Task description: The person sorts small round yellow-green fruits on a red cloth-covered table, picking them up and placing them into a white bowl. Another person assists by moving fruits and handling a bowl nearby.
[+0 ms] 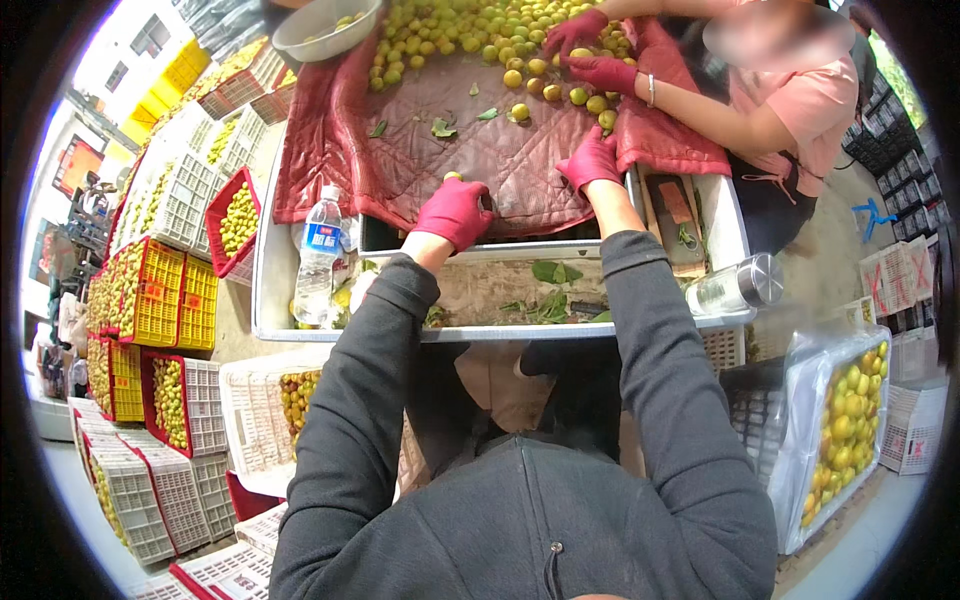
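Note:
Red quilted cloth [480, 154] covers the sorting surface in front of me, with many yellow-green round fruits [450, 34] gathered at its far end. My left hand [452, 215], in a red glove, is curled palm down over the cloth's near edge. One small fruit [453, 175] peeks out beyond its knuckles; whether the fingers hold it is hidden. Farther right, my right hand [591, 161], gloved alike, reaches forward with its thumb spread. Its fingertips are at or just beside a fruit [607, 118] at the end of a loose row.
Across to the right, a co-worker's gloved hands [600, 73] handle fruits. A water bottle [319, 259] stands left in the white tray [517, 331]; a glass flask [735, 285] lies at its right corner. Fruit-filled crates [161, 296] are stacked left, and a lined crate [840, 427] sits right.

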Demonstrator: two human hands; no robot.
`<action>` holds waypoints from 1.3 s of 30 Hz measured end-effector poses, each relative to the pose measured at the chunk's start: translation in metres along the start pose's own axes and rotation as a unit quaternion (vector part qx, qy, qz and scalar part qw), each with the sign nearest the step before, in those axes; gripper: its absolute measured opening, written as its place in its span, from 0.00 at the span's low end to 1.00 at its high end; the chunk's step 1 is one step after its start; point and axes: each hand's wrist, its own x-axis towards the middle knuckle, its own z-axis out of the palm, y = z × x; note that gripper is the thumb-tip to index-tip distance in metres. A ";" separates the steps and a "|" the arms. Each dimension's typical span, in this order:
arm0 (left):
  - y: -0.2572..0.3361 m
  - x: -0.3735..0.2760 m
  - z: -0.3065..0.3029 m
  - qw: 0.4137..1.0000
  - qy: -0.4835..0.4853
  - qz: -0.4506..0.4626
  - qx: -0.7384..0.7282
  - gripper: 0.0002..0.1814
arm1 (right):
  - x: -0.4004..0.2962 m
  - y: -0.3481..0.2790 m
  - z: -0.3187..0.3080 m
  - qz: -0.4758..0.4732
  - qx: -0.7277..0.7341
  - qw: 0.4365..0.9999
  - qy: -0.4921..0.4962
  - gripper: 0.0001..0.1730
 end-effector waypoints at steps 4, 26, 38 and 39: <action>-0.002 0.016 0.009 0.999 0.009 0.048 -0.002 0.14 | 0.036 0.010 0.002 0.029 -0.002 0.998 -0.060 0.58; 0.025 0.007 -0.010 0.991 -0.115 0.067 0.001 0.35 | 0.111 -0.088 0.001 -0.010 -0.017 1.000 -0.010 0.53; 0.018 0.005 -0.007 0.988 -0.149 0.041 -0.027 0.28 | 0.028 -0.095 0.048 -0.399 0.165 0.899 -0.069 0.37; 0.008 0.001 -0.002 0.989 -0.112 0.090 -0.023 0.27 | 0.030 -0.087 0.051 -0.388 0.185 0.902 -0.033 0.36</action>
